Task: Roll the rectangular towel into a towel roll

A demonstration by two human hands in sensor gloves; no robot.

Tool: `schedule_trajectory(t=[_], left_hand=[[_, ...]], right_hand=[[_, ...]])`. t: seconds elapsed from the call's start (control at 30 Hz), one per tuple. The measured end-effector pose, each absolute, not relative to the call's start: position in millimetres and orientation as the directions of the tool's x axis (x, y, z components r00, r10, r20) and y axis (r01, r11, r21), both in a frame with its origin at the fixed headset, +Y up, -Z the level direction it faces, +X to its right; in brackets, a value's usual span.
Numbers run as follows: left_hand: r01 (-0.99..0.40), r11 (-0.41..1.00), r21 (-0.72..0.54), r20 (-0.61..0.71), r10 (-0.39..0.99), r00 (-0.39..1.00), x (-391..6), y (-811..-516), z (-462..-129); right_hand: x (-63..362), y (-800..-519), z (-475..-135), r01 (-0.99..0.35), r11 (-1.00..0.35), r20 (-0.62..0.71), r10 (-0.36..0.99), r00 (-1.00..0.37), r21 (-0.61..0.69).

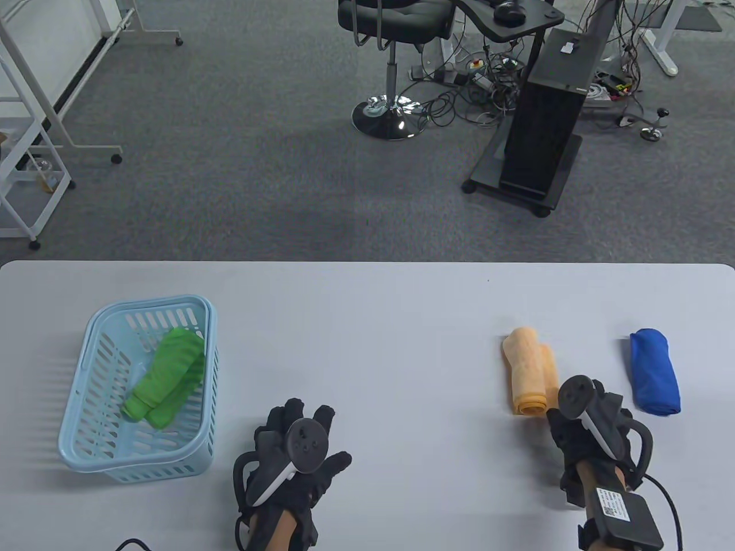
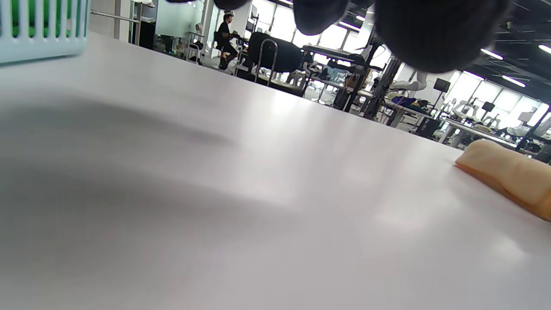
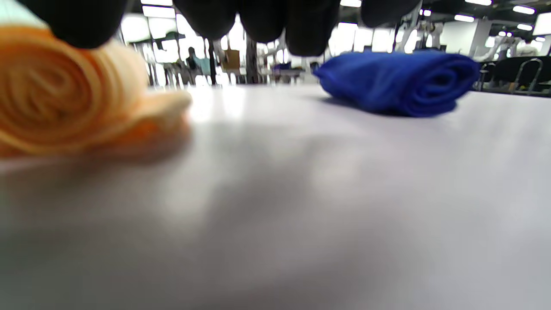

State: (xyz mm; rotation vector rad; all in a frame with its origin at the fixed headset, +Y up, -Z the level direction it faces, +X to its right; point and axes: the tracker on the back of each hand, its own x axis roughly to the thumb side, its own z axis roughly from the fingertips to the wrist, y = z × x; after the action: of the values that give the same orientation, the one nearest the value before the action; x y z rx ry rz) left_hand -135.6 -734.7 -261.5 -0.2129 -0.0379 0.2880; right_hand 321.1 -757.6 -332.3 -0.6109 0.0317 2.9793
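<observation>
An orange towel (image 1: 531, 370) lies rolled on the right part of the table, its spiral end facing me and a loose flap along its right side. In the right wrist view the orange towel (image 3: 56, 94) fills the left. My right hand (image 1: 580, 413) sits just below the roll's near end, fingers loosely curled and holding nothing; its fingertips (image 3: 267, 21) hang above the tabletop. My left hand (image 1: 313, 422) rests on the table at centre left with its fingers spread. Its fingertips (image 2: 434, 34) hang over bare table, with the orange towel (image 2: 508, 178) far to the right.
A blue rolled towel (image 1: 654, 370) lies right of the orange one; the blue rolled towel (image 3: 400, 82) also shows in the right wrist view. A light blue basket (image 1: 74, 396) at the left holds a green rolled towel (image 1: 166, 379). Chairs and stands sit beyond the table.
</observation>
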Motion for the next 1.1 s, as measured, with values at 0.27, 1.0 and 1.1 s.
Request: schedule_trajectory(t=[0.27,1.0,1.1], left_hand=[[-0.267,0.938,-0.22,0.015,0.277,0.961,-133,-734,-262],[-0.26,0.934,-0.245,0.025,0.274,0.961,-130,-736,-264],[-0.264,0.933,-0.245,0.022,0.278,0.96,-131,-736,-264]], right_hand=[[280,-761,-332,-0.086,-0.995,-0.114,0.08,-0.99,0.049],[352,-773,-364,0.056,-0.907,-0.478,-0.272,-0.835,0.418],[352,-772,-365,0.053,-0.907,-0.484,-0.271,-0.832,0.417]])
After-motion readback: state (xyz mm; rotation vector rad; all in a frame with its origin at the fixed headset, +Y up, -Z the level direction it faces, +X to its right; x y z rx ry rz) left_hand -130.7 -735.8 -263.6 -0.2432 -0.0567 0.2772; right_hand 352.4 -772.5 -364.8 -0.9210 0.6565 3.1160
